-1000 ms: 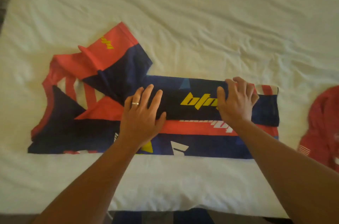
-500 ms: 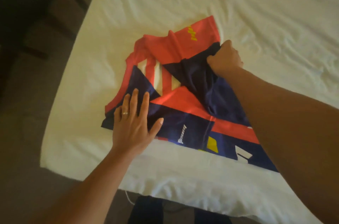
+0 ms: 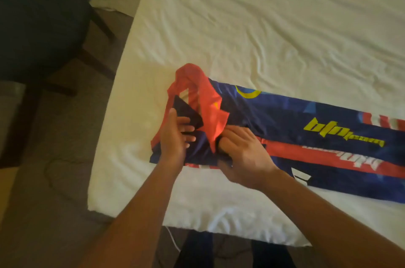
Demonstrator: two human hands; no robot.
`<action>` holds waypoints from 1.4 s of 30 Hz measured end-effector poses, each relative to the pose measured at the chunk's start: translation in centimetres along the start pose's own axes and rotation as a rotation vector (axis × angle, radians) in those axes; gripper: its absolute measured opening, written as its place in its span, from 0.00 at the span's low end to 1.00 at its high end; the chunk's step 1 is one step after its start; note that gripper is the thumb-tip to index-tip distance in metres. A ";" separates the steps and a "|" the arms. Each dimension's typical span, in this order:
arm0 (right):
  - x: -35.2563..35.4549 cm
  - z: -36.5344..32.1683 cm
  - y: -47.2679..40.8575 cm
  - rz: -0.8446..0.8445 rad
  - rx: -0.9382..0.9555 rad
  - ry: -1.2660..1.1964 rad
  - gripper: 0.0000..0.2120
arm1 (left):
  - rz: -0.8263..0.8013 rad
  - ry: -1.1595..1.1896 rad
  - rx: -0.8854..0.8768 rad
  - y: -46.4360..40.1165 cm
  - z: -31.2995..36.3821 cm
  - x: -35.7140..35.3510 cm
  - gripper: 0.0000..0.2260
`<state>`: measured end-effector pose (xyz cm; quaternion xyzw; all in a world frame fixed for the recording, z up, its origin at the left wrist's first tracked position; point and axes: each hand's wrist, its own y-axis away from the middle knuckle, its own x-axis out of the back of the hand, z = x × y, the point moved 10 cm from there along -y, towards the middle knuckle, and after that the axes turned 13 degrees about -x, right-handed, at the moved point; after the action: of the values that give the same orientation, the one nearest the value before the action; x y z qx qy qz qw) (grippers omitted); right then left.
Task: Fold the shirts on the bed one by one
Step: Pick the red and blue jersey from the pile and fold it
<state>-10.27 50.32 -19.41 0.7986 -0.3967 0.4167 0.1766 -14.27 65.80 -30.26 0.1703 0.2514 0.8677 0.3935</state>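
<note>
A bed [image 3: 252, 26] under a wrinkled white sheet is filling most of the view, its left edge running from far to near and its near edge crossing the bottom, with a wide stretch of bare sheet lying open on the far side. A dark chair [image 3: 37, 22] is standing on the floor to the left, apart from the bed's left edge. A navy and red shirt [image 3: 306, 127] with yellow lettering is lying folded into a long band near the near edge, running off the right of the view, its red collar end bunching up close to the near left corner. The right hand [image 3: 241, 153] is curling its fingers around a red flap of that bunched end. The left hand [image 3: 175, 136] is reaching into the bunched cloth just beside it, fingers fairly straight and slightly spread, touching dark fabric.
</note>
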 end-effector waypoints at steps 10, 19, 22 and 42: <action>-3.0 12.2 8.3 0.201 -1.329 -0.370 0.09 | -0.254 -0.483 0.045 1.1 0.6 1.1 0.15; -5.8 12.8 8.8 -0.107 -1.454 -0.407 0.18 | -0.283 -0.795 -0.101 1.1 -0.2 4.1 0.08; -2.6 12.5 7.3 -0.085 -1.326 -0.013 0.16 | -0.381 -1.119 -0.195 1.0 1.1 4.5 0.10; -0.8 17.2 -8.2 0.010 -0.778 0.289 0.16 | -0.362 -1.438 -0.775 -13.3 10.4 -5.0 0.13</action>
<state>4.94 45.27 -29.84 0.6037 -0.4996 0.3442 0.5172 2.01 72.57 -29.87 0.4920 -0.3535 0.4962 0.6219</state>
